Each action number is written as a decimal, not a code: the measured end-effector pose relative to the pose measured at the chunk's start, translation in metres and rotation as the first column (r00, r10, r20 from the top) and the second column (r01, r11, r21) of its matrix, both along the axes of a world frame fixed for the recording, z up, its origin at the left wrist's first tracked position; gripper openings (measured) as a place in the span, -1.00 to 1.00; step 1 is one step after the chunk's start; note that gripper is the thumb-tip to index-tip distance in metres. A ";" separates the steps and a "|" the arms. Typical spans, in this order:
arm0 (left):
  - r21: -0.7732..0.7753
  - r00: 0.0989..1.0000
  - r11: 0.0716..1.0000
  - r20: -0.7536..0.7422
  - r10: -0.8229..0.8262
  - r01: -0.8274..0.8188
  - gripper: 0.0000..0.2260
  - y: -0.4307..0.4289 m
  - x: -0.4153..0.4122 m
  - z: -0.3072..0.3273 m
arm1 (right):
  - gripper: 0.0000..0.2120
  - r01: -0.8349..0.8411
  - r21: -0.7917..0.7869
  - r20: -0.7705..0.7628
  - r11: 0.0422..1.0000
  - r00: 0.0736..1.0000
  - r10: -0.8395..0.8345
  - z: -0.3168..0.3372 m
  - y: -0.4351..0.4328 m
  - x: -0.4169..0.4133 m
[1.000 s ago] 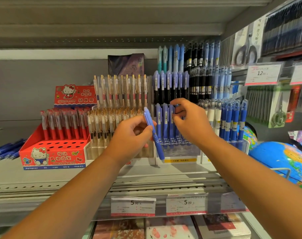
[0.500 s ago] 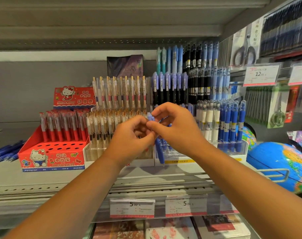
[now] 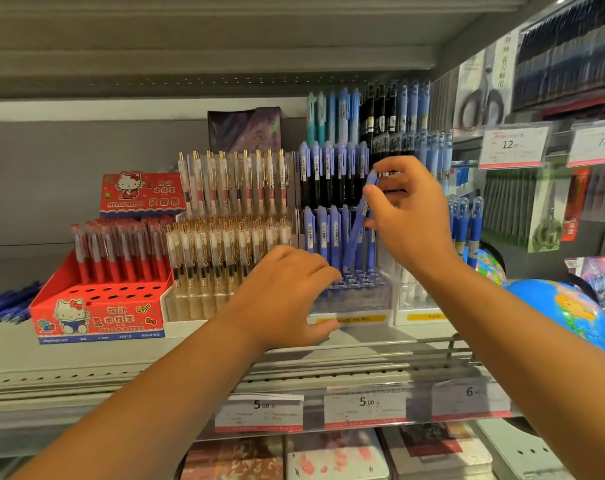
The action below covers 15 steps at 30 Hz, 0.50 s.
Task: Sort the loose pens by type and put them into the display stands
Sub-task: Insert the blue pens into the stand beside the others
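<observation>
- At the far left, loose blue pens [image 3: 7, 303] lie flat on the grey shelf [image 3: 86, 358], apart from the stands.
- Next comes a red cartoon-cat stand [image 3: 100, 317]. Red pens [image 3: 121, 251] stand upright in its back rows, and its front holes are open.
- Just beside it, a pale stand [image 3: 197, 306] holds two tiers of clear pens with gold clips [image 3: 225, 202].
- The left hand [image 3: 287, 296] reaches over the front left corner of the clear stand [image 3: 356, 303]. Its fingers are bent toward the holed top and its thumb is down by the yellow label. Whether it grips the stand or only rests there cannot be told.
- The clear stand has upright blue pens in its back rows and open holes in front.
- One blue pen [image 3: 354, 233] leans to the right, with its lower end down among those holes beside the upright ones.
- The right hand [image 3: 412, 216] pinches this pen near its top between thumb and forefinger, and its other fingers are spread loosely above.
- Price tags [image 3: 363, 407] hang along the shelf's front edge below.
- At the far right sits a blue globe [image 3: 564, 313], with packed scissors [image 3: 543, 220] hanging above it.
</observation>
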<state>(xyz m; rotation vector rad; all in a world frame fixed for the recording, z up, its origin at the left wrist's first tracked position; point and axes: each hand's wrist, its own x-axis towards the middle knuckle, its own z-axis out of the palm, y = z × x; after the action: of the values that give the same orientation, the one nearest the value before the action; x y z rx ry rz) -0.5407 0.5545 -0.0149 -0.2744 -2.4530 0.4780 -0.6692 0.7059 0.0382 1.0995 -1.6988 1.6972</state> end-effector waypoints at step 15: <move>-0.122 0.979 0.977 0.080 0.185 -0.175 -0.50 0.002 -0.006 -0.001 | -0.78 0.136 0.314 -0.070 0.940 0.990 -0.120 -0.012 -0.017 -0.013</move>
<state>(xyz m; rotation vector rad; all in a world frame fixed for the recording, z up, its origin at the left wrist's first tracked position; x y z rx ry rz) -0.5471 0.5561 -0.0164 -0.1228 -2.5555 0.7002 -0.6820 0.6891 0.0259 1.1312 -2.0140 1.3345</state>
